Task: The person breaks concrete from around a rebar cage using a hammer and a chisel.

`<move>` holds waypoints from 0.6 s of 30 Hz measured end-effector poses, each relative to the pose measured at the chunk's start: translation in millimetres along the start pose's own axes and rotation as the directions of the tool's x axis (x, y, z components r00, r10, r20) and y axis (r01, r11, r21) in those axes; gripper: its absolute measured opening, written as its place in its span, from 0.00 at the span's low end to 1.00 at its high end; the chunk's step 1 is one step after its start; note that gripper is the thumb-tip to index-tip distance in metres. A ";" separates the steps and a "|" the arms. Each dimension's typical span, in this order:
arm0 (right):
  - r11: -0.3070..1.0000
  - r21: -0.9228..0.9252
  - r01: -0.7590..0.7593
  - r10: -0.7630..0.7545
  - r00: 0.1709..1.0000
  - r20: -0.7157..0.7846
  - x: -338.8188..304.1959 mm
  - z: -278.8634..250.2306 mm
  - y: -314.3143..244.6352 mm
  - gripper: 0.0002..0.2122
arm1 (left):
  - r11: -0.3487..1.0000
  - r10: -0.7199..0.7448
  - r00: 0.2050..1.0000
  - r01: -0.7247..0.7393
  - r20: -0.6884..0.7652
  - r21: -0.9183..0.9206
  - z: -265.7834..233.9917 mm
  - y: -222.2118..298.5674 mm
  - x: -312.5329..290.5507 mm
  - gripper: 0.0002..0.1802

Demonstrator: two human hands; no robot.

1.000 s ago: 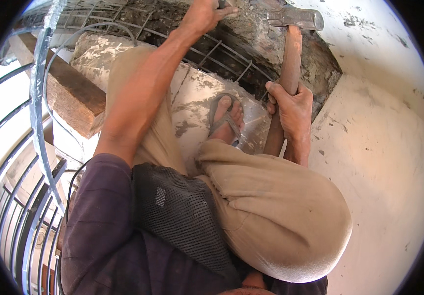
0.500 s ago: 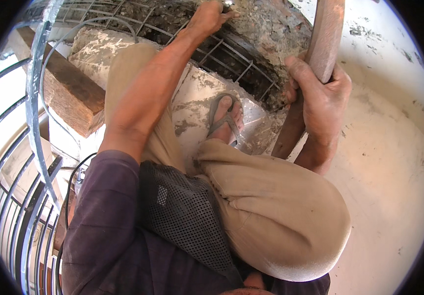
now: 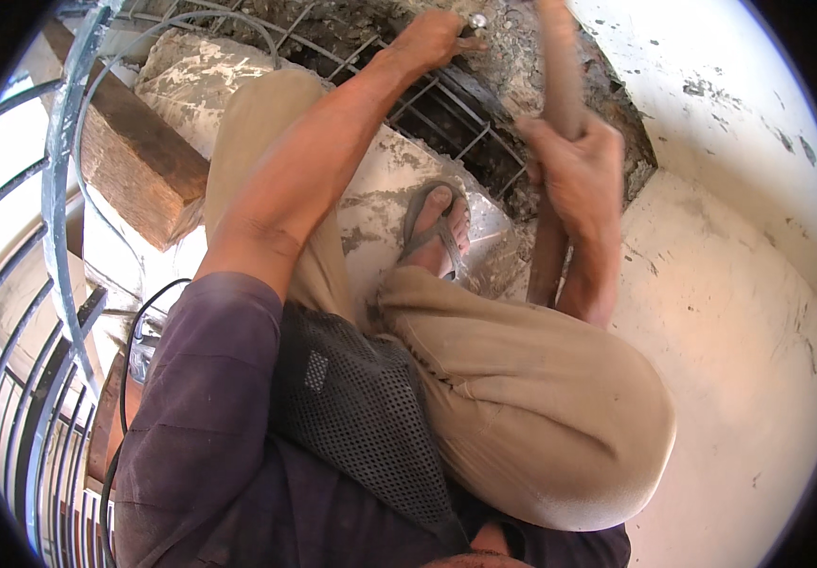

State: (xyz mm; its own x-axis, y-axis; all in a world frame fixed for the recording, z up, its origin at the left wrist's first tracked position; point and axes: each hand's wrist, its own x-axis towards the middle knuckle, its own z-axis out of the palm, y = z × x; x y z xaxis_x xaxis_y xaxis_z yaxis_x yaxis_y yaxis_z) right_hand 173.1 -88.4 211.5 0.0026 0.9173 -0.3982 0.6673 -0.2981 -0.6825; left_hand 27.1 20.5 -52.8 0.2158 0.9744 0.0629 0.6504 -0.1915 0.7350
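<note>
My left hand [image 3: 430, 40] is closed in a fist at the broken concrete, above the exposed bars. Beside its thumb shows the shiny round end of a metal chisel [image 3: 477, 20]; the rest of the tool is hidden. My right hand [image 3: 579, 175] is wrapped round the long wooden handle of a hammer [image 3: 561, 71], blurred by motion, whose upper end runs to the top edge. The hammer's head cannot be made out. Below that fist the handle's lower part [image 3: 547, 251] hangs alongside my forearm.
A grid of steel bars [image 3: 441, 99] spans a dark cavity in the concrete. My sandalled foot [image 3: 437, 227] rests on a chipped slab [image 3: 370, 204]. A timber beam [image 3: 134, 166], a grey cable [image 3: 86, 123] and a metal grille [image 3: 58, 237] lie left; a pale wall [image 3: 711, 104] rises right.
My right hand and the hammer handle have swung left, toward the chisel. My left hand appears a little farther right and lower, still closed.
</note>
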 end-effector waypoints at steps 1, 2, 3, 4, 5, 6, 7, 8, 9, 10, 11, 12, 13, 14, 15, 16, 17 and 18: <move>0.998 0.047 0.041 -0.039 0.998 -0.048 -8.7 -12.4 -16.4 0.09 | 1.000 0.001 1.000 -0.001 -0.004 -0.015 0.1 7.8 0.8 0.29; 0.990 0.081 0.115 -0.104 0.986 -0.128 -13.9 -20.9 -28.1 0.09 | 0.996 0.070 0.996 -0.073 -0.047 -0.061 -2.4 4.5 -3.4 0.25; 0.977 0.103 0.187 -0.163 0.964 -0.209 -18.7 -30.2 -43.4 0.09 | 0.983 0.134 0.986 -0.144 -0.095 -0.110 -5.9 1.0 -7.7 0.21; 0.977 0.109 0.184 -0.148 0.951 -0.272 -23.7 -36.5 -63.7 0.08 | 0.966 0.190 0.970 -0.212 -0.149 -0.146 -8.1 -4.9 -12.7 0.19; 0.917 0.270 0.292 -0.190 0.917 -0.350 -20.1 -32.0 -66.6 0.07 | 0.963 0.218 0.955 -0.244 -0.201 -0.111 -9.0 -9.4 -17.6 0.19; 0.827 0.392 0.402 -0.211 0.869 -0.447 -16.5 -30.5 -70.2 0.06 | 0.953 0.258 0.931 -0.289 -0.256 -0.091 -7.2 -7.3 -15.2 0.19; 0.756 0.417 0.505 -0.319 0.840 -0.439 -11.0 -28.8 -59.3 0.05 | 0.940 0.301 0.900 -0.336 -0.317 -0.062 -6.7 -5.3 -10.7 0.19; 0.751 0.361 0.553 -0.415 0.820 -0.395 -3.7 -24.3 -33.2 0.06 | 0.943 0.270 0.927 -0.309 -0.259 -0.123 -5.2 -2.5 -7.5 0.18; 0.809 0.278 0.518 -0.408 0.835 -0.369 0.6 -11.7 -8.4 0.07 | 0.944 0.241 0.950 -0.278 -0.200 -0.180 -1.7 -0.5 -3.9 0.17; 0.922 0.243 0.303 -0.220 0.923 -0.315 -2.2 4.6 14.0 0.08 | 0.942 0.215 0.967 -0.242 -0.138 -0.233 0.4 0.3 -2.1 0.17; 0.995 0.046 0.089 -0.081 0.983 -0.165 1.9 10.5 48.9 0.09 | 0.947 0.183 0.980 -0.198 -0.079 -0.253 0.6 3.1 -1.0 0.16; 0.991 -0.038 -0.129 0.129 0.992 0.006 1.9 16.2 54.0 0.11 | 0.956 0.142 0.990 -0.141 -0.014 -0.256 -0.4 -2.3 -4.7 0.16; 0.965 0.125 -0.230 0.216 0.970 0.115 -0.4 21.4 60.1 0.12 | 0.963 0.102 0.993 -0.086 0.051 -0.256 -0.3 -5.7 -6.6 0.16; 0.971 0.128 -0.204 0.193 0.977 0.089 -0.4 20.9 63.1 0.12 | 0.981 0.114 0.993 -0.109 0.025 -0.160 1.5 -6.1 -4.6 0.19; 0.974 0.133 -0.181 0.172 0.982 0.081 -4.4 23.6 57.1 0.12 | 0.992 0.112 0.994 -0.112 0.005 -0.055 5.6 -14.1 -7.4 0.23; 0.978 0.135 -0.157 0.151 0.987 0.054 -7.8 22.2 46.7 0.12 | 0.991 0.129 0.992 -0.128 -0.017 0.043 8.7 -15.1 -4.5 0.28; 0.983 0.111 -0.149 0.152 0.988 -0.020 -17.8 15.6 31.7 0.11 | 0.992 0.127 0.992 -0.127 0.012 -0.001 11.6 -16.9 -4.0 0.27; 0.985 0.142 -0.100 0.109 0.992 -0.059 -22.3 2.9 19.0 0.11 | 0.990 0.130 0.991 -0.127 0.045 -0.059 14.7 -12.7 -4.7 0.27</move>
State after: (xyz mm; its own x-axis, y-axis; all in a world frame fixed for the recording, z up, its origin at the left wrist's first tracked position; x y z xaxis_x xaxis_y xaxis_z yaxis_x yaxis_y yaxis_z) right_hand 183.5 -115.4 205.6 0.1194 0.8932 -0.4335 0.5512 -0.4228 -0.7193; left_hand 28.6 16.7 -72.3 0.3306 0.9351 0.1276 0.5739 -0.3065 0.7594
